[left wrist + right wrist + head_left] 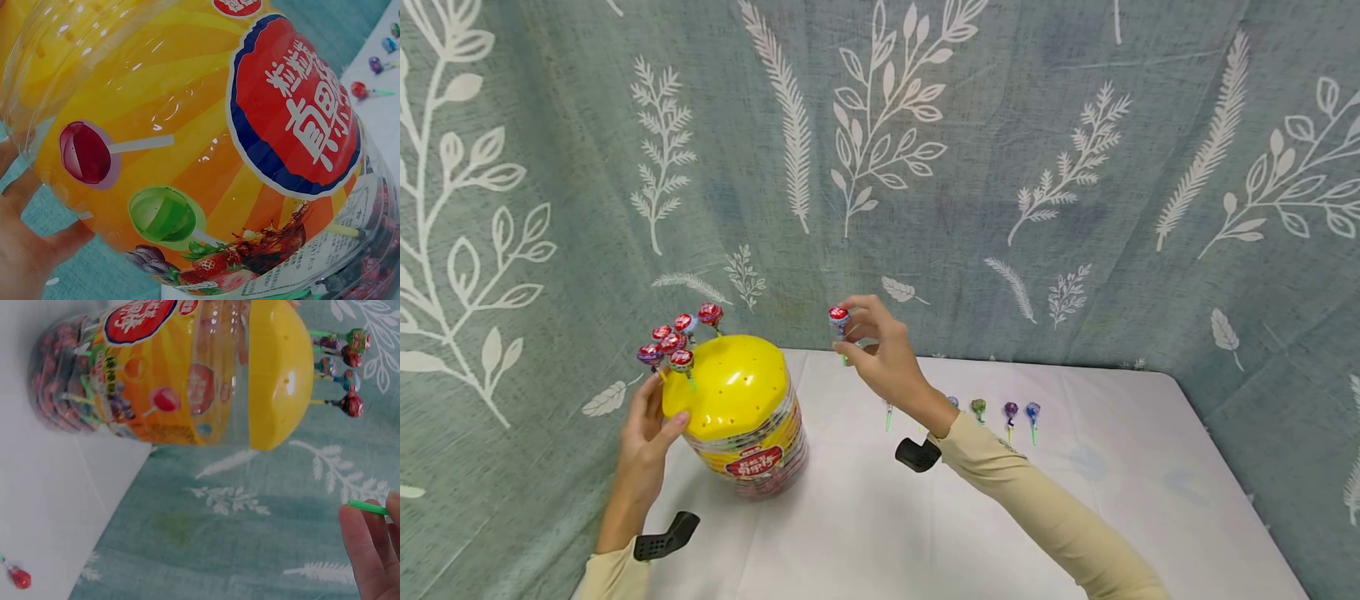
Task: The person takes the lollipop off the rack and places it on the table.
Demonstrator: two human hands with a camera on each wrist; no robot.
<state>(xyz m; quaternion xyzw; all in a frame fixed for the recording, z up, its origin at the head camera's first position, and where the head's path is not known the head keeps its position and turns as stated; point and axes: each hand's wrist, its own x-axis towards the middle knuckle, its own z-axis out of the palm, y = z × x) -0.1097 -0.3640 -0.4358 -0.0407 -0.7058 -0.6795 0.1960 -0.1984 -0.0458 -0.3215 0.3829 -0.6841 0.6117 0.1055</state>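
A clear plastic candy jar (760,457) with a domed yellow lid (741,387) stands on the table at the left. Small holes dot the lid, and several wrapped lollipops (672,342) stick up from its left side. My left hand (643,442) grips the jar near the top, thumb at the lid's edge. Raised to the right of the jar, my right hand (887,354) pinches a lollipop (838,317) with its red-topped head up. In the right wrist view only the green stick (367,507) of that lollipop shows between the fingers. More candy (59,375) fills the jar's bottom.
On the white table (865,525), a row of loose lollipops, among them a green one (978,407), a purple one (1011,411) and a blue one (1033,411), lies beyond my right forearm, which partly hides it. A patterned curtain (970,275) hangs behind the table.
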